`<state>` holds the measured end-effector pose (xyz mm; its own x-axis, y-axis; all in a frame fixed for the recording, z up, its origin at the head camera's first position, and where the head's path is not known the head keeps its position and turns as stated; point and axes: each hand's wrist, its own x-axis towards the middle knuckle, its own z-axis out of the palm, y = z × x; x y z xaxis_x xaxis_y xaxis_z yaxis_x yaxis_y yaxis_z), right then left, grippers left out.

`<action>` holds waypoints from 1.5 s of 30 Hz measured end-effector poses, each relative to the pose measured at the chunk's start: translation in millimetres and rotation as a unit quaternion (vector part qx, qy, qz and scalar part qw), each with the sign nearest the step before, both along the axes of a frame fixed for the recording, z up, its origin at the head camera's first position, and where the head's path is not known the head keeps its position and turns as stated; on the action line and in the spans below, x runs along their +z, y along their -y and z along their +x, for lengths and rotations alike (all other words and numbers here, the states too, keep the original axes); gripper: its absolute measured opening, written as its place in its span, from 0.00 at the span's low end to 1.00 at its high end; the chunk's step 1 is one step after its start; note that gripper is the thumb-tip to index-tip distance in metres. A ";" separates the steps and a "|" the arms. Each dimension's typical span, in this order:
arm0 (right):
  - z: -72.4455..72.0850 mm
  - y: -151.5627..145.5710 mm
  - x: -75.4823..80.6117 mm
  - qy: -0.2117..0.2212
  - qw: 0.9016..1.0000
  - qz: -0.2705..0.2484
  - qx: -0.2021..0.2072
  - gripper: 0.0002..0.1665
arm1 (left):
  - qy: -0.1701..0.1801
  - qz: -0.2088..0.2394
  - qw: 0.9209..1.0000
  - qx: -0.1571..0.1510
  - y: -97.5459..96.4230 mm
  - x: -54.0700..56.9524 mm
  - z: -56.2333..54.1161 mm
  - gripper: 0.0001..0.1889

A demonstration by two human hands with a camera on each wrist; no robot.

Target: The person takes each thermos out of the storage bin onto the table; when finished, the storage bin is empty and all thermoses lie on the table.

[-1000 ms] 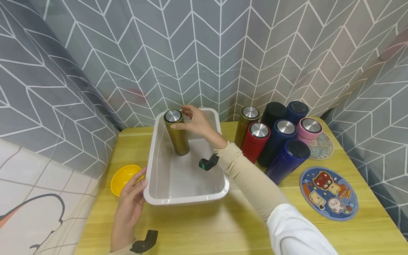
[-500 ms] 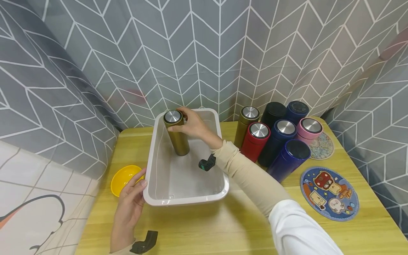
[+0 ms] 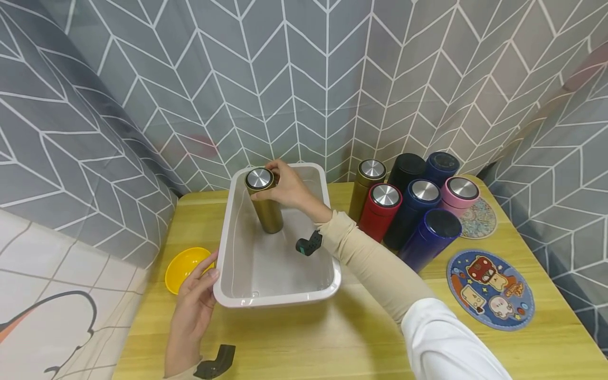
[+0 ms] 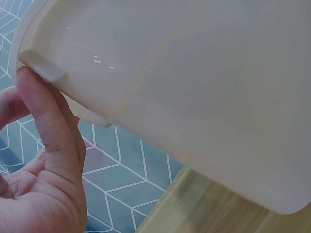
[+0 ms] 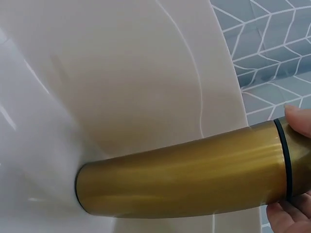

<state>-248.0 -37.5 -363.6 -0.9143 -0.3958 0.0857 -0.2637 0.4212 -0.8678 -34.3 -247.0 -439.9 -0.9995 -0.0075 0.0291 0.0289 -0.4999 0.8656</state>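
Observation:
A gold thermos bottle with a silver-topped lid stands in the far left part of a white plastic basin. My right hand holds the bottle near its top, thumb on one side and fingers on the other. In the right wrist view the bottle's base meets the basin floor, and fingertips lie by the black ring below the lid. My left hand grips the basin's left rim. From the left wrist view, its fingers are tucked under the rim.
Right of the basin stand several thermos bottles: another gold one, a red one, a pink one, and black and blue ones. A cartoon round mat lies front right. A yellow bowl sits left of the basin. A patterned curtain hangs behind.
My right thumb and fingers have closed in around the top of the gold thermos bottle. The bottle stays in about the same spot, and my left hand keeps its hold on the basin.

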 end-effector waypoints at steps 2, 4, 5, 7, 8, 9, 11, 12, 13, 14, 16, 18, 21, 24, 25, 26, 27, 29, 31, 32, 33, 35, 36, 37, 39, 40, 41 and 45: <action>1.1 -0.4 0.7 0.003 1.000 -0.001 0.001 0.47 | -0.001 0.001 1.000 0.001 0.2 -0.1 0.0 0.24; 2.0 -0.8 0.9 0.002 1.000 -0.002 0.003 0.46 | -0.001 0.003 1.000 0.002 0.3 -0.3 0.0 0.24; 2.4 -1.0 0.9 0.002 1.000 -0.002 0.004 0.46 | -0.001 0.003 1.000 0.002 0.3 -0.5 0.0 0.24; 2.8 -1.5 0.5 0.001 1.000 -0.004 0.004 0.46 | 0.001 0.002 1.000 0.003 0.3 -1.1 0.1 0.24; 3.1 -1.9 0.4 0.003 1.000 -0.007 0.005 0.46 | 0.001 0.003 1.000 0.002 0.4 -1.6 0.1 0.24; 3.3 -2.4 0.2 0.005 1.000 -0.011 0.005 0.45 | 0.001 0.003 1.000 0.001 0.6 -2.0 0.1 0.24; 4.2 -3.8 0.3 0.008 1.000 -0.015 0.004 0.45 | 0.002 0.003 1.000 0.000 0.7 -2.6 0.3 0.24; 4.6 -4.6 0.6 0.010 1.000 -0.018 0.004 0.45 | 0.003 0.003 1.000 0.000 0.7 -2.8 0.4 0.24; 5.2 -5.4 0.9 0.012 1.000 -0.022 0.004 0.45 | 0.004 0.003 1.000 0.001 0.7 -2.8 0.4 0.24; 5.9 -6.4 1.4 0.014 1.000 -0.027 0.004 0.45 | 0.005 0.003 1.000 0.002 0.7 -2.9 0.4 0.24; 7.5 -8.4 2.8 0.017 0.999 -0.036 0.002 0.45 | 0.007 0.002 1.000 0.004 0.5 -2.6 0.6 0.23; 9.7 -10.9 5.1 0.020 0.999 -0.051 -0.002 0.46 | 0.008 0.001 1.000 0.005 0.2 -2.2 0.6 0.23; 14.4 -15.6 10.9 0.022 0.997 -0.079 -0.009 0.45 | 0.006 -0.001 1.000 0.003 0.0 -1.7 0.4 0.23; 20.6 -22.2 19.6 0.020 0.994 -0.107 -0.018 0.45 | -0.006 0.012 1.000 -0.007 0.1 -1.1 0.4 0.23; 22.8 -24.7 22.8 0.018 0.993 -0.116 -0.020 0.44 | -0.008 0.014 1.000 -0.009 -0.1 -0.8 0.4 0.23; 25.0 -27.2 26.3 0.014 0.992 -0.126 -0.022 0.44 | -0.009 0.016 1.000 -0.010 -0.2 -0.6 0.5 0.23; 27.4 -29.9 30.2 0.008 0.990 -0.136 -0.024 0.44 | -0.010 0.018 1.000 -0.010 -0.3 -0.4 0.6 0.24; 32.0 -35.2 38.2 -0.004 0.987 -0.158 -0.025 0.43 | -0.007 0.012 1.000 -0.005 -0.8 -0.1 0.8 0.23; 36.8 -40.8 46.5 -0.020 0.982 -0.184 -0.023 0.42 | -0.005 0.012 1.000 -0.005 -0.9 -0.1 1.0 0.24; 39.7 -43.7 51.4 -0.026 0.980 -0.197 -0.022 0.42 | -0.005 0.014 1.000 -0.006 -0.7 -0.4 0.9 0.24; 42.7 -46.8 56.3 -0.032 0.977 -0.212 -0.020 0.41 | -0.005 0.016 1.000 -0.007 -0.6 -0.6 0.9 0.24; 49.2 -53.7 66.1 -0.043 0.971 -0.233 -0.021 0.41 | -0.006 0.019 1.000 -0.010 -0.3 -1.1 0.6 0.24; 52.9 -57.3 70.9 -0.047 0.969 -0.241 -0.023 0.40 | -0.006 0.020 1.000 -0.011 -0.2 -1.2 0.4 0.24; 56.6 -61.0 75.7 -0.054 0.967 -0.248 -0.024 0.40 | -0.005 0.020 1.000 -0.012 -0.2 -1.4 0.2 0.24; 64.3 -68.2 84.3 -0.067 0.962 -0.263 -0.026 0.40 | -0.006 0.021 1.000 -0.012 0.0 -1.6 0.1 0.24; 68.2 -71.9 88.2 -0.074 0.960 -0.269 -0.026 0.40 | -0.006 0.021 1.000 -0.012 0.0 -1.6 0.0 0.23; 72.1 -75.4 91.8 -0.082 0.957 -0.276 -0.025 0.40 | -0.005 0.021 1.000 -0.011 0.0 -1.6 0.0 0.23; 87.6 -90.5 104.3 -0.108 0.946 -0.305 -0.019 0.40 | -0.002 0.024 1.000 -0.009 0.3 -2.0 -0.4 0.23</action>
